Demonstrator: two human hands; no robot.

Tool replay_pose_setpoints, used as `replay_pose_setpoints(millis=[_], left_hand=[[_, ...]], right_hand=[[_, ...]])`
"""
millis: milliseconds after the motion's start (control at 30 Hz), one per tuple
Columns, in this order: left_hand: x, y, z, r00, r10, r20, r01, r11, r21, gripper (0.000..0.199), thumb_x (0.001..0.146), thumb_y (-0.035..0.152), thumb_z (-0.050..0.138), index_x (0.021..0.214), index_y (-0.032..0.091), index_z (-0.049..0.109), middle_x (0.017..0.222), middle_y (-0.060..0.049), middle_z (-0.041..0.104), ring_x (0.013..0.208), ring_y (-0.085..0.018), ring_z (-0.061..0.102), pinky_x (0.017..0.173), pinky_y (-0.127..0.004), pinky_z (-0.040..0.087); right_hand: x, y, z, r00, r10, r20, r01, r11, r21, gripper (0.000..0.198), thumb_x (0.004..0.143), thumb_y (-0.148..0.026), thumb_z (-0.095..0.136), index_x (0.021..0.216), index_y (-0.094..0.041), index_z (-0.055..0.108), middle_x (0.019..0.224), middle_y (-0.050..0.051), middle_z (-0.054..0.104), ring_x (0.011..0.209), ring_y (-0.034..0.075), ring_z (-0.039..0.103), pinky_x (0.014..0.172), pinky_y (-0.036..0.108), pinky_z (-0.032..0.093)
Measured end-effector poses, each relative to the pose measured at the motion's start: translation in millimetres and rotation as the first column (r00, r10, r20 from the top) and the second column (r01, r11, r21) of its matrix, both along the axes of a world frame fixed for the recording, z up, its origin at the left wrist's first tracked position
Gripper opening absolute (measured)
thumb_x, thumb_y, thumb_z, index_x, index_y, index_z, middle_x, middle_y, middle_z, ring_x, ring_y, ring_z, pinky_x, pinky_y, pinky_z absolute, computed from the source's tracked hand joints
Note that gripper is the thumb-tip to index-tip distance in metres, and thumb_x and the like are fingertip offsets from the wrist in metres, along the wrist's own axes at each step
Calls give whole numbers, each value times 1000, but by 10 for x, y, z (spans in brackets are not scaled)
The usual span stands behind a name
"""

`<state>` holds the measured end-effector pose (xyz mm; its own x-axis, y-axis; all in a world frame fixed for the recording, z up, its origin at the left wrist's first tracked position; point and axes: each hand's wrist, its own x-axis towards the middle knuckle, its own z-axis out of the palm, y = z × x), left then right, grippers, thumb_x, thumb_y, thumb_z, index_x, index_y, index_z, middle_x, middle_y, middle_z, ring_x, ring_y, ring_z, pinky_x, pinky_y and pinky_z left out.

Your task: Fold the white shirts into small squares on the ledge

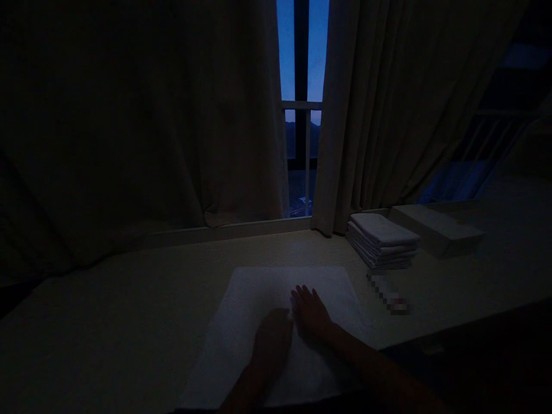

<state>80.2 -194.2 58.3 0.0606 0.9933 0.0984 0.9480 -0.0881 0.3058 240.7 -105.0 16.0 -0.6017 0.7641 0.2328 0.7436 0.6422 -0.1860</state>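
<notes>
A white cloth point(323, 374) is spread out flat on the pale surface in front of me, looking like a towel. My right hand point(311, 310) rests on its middle with the palm down and fingers stretched out. Close beside it on the left, my left hand point(272, 336) is also on the cloth. Its fingers are lost in the dark, so whether they are curled or flat is unclear. A neat stack of folded white cloths point(383, 238) stands to the right, beyond the spread one.
Behind the stack sits a pale box-like block point(437, 230). A small pixelated object point(388, 293) lies before the stack. Long curtains point(241, 115) hang along the back, parted at a window point(317, 52) with a railing. The room is very dim; the surface's front edge point(466, 325) runs at right.
</notes>
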Motion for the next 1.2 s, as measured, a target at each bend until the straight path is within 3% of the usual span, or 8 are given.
replay_pose_setpoints(millis=[133,300,400,500,633,767,1033,1200], left_hand=[[-549,344,-120,961,165,-221,-171,985,-10,65,91,59,28,148,27,31,158,-11,21,145,-39,12,109,-65,12],[-808,171,-460,906,265,-329,-289,957,-28,77,85,69,24,148,25,30,154,-19,29,139,-44,24,103,-69,17],[-766,244,-412,906,244,-345,-257,966,10,75,89,63,21,143,15,41,145,-22,42,136,-41,33,107,-63,17],[-742,612,-312,934,141,-327,-139,990,32,63,94,45,20,143,11,39,152,-17,34,143,-31,24,114,-50,15],[-773,1141,-371,953,29,-302,-34,999,-13,60,91,31,32,149,16,28,158,-11,20,146,-28,16,115,-47,15],[-832,1342,-528,942,99,-321,-92,995,36,62,89,36,37,149,22,27,159,-9,20,146,-30,16,114,-51,15],[-891,1396,-530,948,154,-278,-124,985,124,70,90,63,21,148,25,31,155,-13,29,143,-32,24,112,-52,19],[-1375,1364,-577,905,310,-292,-283,950,133,88,84,72,21,146,11,33,151,-22,33,138,-38,30,108,-54,24]], right_hand=[[-172,-154,-28,999,3,-52,-6,998,-56,57,99,-53,25,150,-27,26,157,6,23,144,31,15,113,58,12],[-47,41,142,987,155,-33,-158,978,-138,56,97,-56,33,147,-33,32,155,2,28,144,27,18,115,54,12],[-125,172,215,985,163,-52,-169,972,-161,52,96,-53,36,142,-29,42,150,4,39,139,26,30,114,51,17],[-427,294,260,988,126,-90,-137,983,-126,51,100,-45,26,141,-20,43,146,9,44,136,24,35,115,47,19],[-941,555,267,978,179,-107,-187,980,-67,57,101,-47,20,148,-17,30,153,9,31,141,25,25,115,47,17],[-1132,892,137,984,165,-62,-172,973,-154,68,97,-60,19,148,-16,29,153,10,32,141,25,25,114,46,20],[-203,1389,-74,990,-133,37,137,975,-177,87,91,-70,10,151,-8,22,157,14,17,146,27,9,116,43,7],[631,1575,-95,929,-350,118,366,915,-171,92,90,-71,5,150,-3,21,157,16,14,146,27,7,116,40,6]])
